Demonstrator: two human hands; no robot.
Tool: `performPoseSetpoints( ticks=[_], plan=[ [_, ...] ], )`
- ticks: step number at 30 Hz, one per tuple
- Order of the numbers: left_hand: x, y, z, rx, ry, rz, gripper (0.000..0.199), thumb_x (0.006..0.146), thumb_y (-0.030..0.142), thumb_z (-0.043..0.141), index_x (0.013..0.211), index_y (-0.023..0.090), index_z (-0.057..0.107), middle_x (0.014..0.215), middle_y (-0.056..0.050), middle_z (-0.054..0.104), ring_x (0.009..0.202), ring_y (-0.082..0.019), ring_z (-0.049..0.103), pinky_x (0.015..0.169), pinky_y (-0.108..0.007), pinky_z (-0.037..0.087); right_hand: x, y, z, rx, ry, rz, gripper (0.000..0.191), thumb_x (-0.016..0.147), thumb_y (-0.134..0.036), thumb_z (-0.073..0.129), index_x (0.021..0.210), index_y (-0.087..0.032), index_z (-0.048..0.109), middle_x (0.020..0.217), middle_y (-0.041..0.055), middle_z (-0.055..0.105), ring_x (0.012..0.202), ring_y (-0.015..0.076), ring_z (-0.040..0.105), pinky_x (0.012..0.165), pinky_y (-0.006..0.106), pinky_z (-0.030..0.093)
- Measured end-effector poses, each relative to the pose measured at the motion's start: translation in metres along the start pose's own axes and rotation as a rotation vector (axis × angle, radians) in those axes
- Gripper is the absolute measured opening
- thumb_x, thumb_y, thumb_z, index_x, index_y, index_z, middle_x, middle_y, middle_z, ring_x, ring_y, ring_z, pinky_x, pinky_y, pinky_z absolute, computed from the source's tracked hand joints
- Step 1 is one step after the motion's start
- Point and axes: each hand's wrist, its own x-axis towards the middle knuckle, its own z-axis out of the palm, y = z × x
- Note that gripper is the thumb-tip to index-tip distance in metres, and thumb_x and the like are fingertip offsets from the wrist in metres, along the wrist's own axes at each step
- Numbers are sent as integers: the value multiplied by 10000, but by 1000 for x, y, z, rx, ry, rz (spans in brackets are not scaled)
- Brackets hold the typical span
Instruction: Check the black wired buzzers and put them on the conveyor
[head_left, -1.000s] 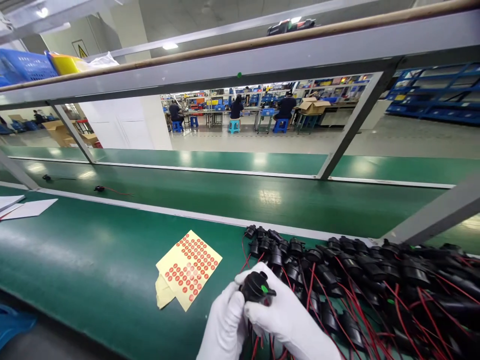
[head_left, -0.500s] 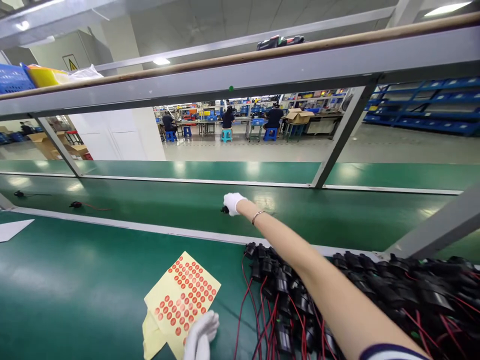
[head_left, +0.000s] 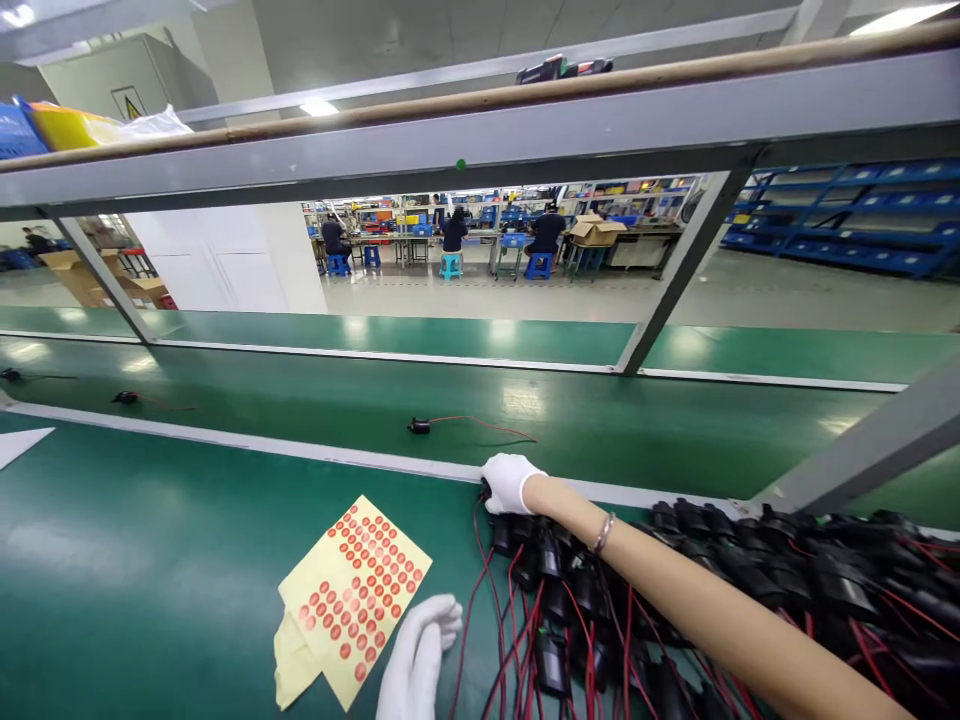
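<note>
My right hand (head_left: 510,484), in a white glove, is closed around a black part at the upper left corner of a pile of black motor-like parts (head_left: 555,600) with red wires. My left hand (head_left: 421,655), gloved in white too, rests near the bottom centre with its fingers curled together; whether anything is in them is hidden. Beside it lies a cream sheet of round red stickers (head_left: 360,590). On the green belt beyond the white rail sits a single black part (head_left: 420,426), its red wire stretching right.
Two more wired black parts (head_left: 126,397) lie on the belt at the left. A white rail (head_left: 300,447) divides belt and table. Metal posts (head_left: 675,275) hold a shelf overhead. More black parts (head_left: 832,580) are heaped at the right. Several people sit in the background.
My right hand has let go of a black part on the belt and come back to the pile. The parts on the belt have shifted left in view. My left hand has moved slightly right.
</note>
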Motion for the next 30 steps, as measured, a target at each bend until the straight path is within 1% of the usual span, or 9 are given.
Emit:
performPoseSetpoints(
  ticks=[5, 9, 13, 15, 18, 20, 24, 27, 30],
  plan=[
    [11, 49, 28, 214, 64, 61, 387, 923, 461, 552, 1161, 181, 673, 1273, -130, 685, 1194, -286, 630, 1122, -460, 412, -50, -26, -16, -23, 346, -152, 337, 923, -313, 674, 1212, -155, 603, 1181, 94, 637, 1016, 251, 625, 862, 422, 526],
    [7, 84, 48, 243, -77, 127, 359, 902, 395, 586, 1169, 163, 649, 1248, -130, 689, 1178, -283, 623, 1064, -420, 443, -110, -62, -24, -79, 499, -323, 323, 853, -136, 648, 1172, -147, 600, 1064, 113, 654, 870, 258, 608, 734, 375, 479],
    [-14, 91, 58, 280, -115, 128, 278, 829, 352, 695, 1031, 162, 674, 1028, -86, 734, 1017, -288, 658, 872, -367, 505, -164, -80, -20, -53, 594, -483, 423, 832, -55, 590, 1242, -159, 568, 1140, 130, 670, 765, 236, 614, 642, 361, 481],
    [-26, 86, 52, 254, -155, 157, 303, 821, 327, 716, 1076, 167, 677, 1088, -84, 723, 1083, -287, 637, 935, -362, 477, -184, -74, -17, 120, 647, -525, 532, 794, -112, 653, 1309, -181, 536, 1241, 143, 658, 895, 263, 652, 727, 372, 529],
    [-39, 80, 35, 133, -401, 177, 469, 854, 445, 707, 1247, 198, 639, 1236, -95, 682, 1166, -278, 609, 1021, -368, 434, -205, -56, -13, 407, 629, -490, 703, 779, -199, 717, 1432, -220, 459, 1326, 146, 632, 1173, 303, 610, 955, 412, 515],
    [-45, 80, 26, 58, -585, 128, 595, 844, 595, 668, 1286, 198, 628, 1174, -103, 703, 1063, -266, 650, 957, -363, 467, -212, -49, -11, 537, 552, -482, 770, 758, -213, 743, 1468, -217, 442, 1358, 155, 607, 1234, 308, 580, 1015, 418, 489],
    [-51, 87, 22, 61, -845, 48, 651, 841, 692, 589, 1223, 176, 700, 1048, -106, 733, 959, -265, 674, 906, -356, 487, -217, -62, -7, 725, 360, -555, 683, 638, -190, 783, 1299, -198, 615, 1123, 95, 664, 1022, 263, 637, 886, 345, 527],
    [-52, 92, 27, 217, -872, 63, 602, 880, 671, 541, 1112, 164, 769, 1106, -113, 730, 1106, -321, 639, 1020, -379, 427, -218, -82, -4, 777, 300, -473, 370, 586, -175, 736, 953, -202, 699, 867, 17, 634, 758, 182, 602, 669, 265, 484],
    [-51, 93, 31, 286, -687, 47, 641, 749, 725, 663, 1018, 155, 778, 1003, -94, 740, 1023, -337, 650, 936, -373, 462, -216, -98, -4, 773, 336, -199, 251, 571, -264, 747, 801, -203, 669, 794, 14, 626, 681, 175, 564, 608, 267, 418]
  ],
)
